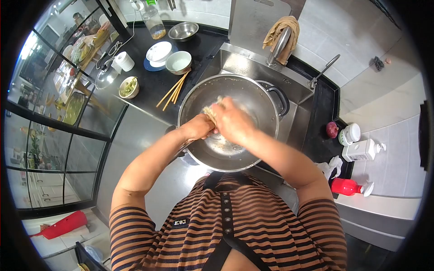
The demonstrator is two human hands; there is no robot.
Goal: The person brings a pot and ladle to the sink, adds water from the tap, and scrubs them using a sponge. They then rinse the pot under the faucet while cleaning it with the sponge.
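Observation:
Over a large steel wok (192,97), which rests across the sink, both my hands are closed tightly together. Between them is a beige, rough-textured scrubbing cloth (209,111), squeezed and partly hidden by the fingers; its exact kind is hard to tell. My left hand (197,127) wraps its lower left end. My right hand (231,121) grips it from above and to the right. Wet, whitish residue lies on the wok's bottom below the hands. The wok's black side handle (279,100) points right, and another handle is partly covered by my left forearm.
Behind the wok are the sink (246,63) and a faucet (279,47) draped with a tan cloth (289,31). Chopsticks (174,91), bowls (178,62) and a bowl of greens (129,87) stand left. Right are an onion (332,130), a white pump bottle (359,150) and a red bottle (347,186).

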